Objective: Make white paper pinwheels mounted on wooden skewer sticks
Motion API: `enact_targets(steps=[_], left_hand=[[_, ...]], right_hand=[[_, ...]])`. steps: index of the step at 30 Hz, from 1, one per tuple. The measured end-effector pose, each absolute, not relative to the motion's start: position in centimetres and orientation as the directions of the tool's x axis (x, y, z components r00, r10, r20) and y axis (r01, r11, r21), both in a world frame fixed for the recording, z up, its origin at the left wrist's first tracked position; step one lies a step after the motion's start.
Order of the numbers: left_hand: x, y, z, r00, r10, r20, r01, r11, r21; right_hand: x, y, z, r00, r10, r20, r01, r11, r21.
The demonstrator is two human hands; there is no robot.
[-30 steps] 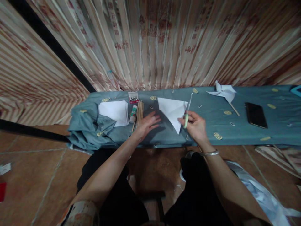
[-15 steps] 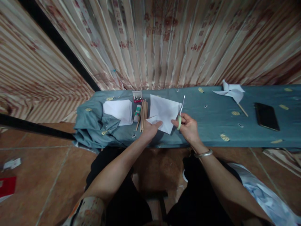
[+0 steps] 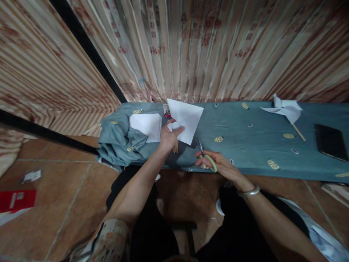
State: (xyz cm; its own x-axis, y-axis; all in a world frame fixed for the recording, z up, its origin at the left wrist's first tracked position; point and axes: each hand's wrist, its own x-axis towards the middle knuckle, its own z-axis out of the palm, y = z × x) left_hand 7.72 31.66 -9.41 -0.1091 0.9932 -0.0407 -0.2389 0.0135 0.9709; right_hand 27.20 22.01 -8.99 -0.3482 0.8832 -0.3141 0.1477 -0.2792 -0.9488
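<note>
A white sheet of paper [image 3: 188, 118] is pinched by my left hand [image 3: 169, 136], its thumb on top near the lower left edge. A slit shows beside the thumb. The sheet hides most of the wooden sticks [image 3: 175, 147] and part of the small red and white box of metal pins [image 3: 167, 111]. My right hand [image 3: 211, 162] grips green-handled scissors [image 3: 209, 162] near the front edge of the cloth. The blades point up and left, just below the paper and apart from it.
A stack of white paper [image 3: 145, 125] lies left on the blue-green cloth [image 3: 231, 127], beside bunched fabric. Farther right are a paper pinwheel on a stick [image 3: 287, 109] and a black phone [image 3: 331, 142]. A patterned curtain [image 3: 191, 54] hangs behind, with dark bars at left.
My left hand has lifted and turned the paper, moving it up over the sticks. My right hand has drawn the scissors down, away from the sheet. The view has shifted slightly left.
</note>
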Motion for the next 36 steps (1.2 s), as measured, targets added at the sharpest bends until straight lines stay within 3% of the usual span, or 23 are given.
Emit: enact_targets(steps=[7,36], left_hand=[[8.1,31.4,-9.5,-0.088,0.996,-0.024,-0.257,0.000,0.966],[9.2,30.8,-10.2,-0.032,0.998,-0.062,-0.252,0.052,0.966]], right_hand=[[26.7,21.2,-9.2,-0.457,0.815,-0.356,0.170,-0.313,-0.935],[26.7,21.8,-8.7,-0.431,0.831,-0.352,0.193,-0.296,-0.936]])
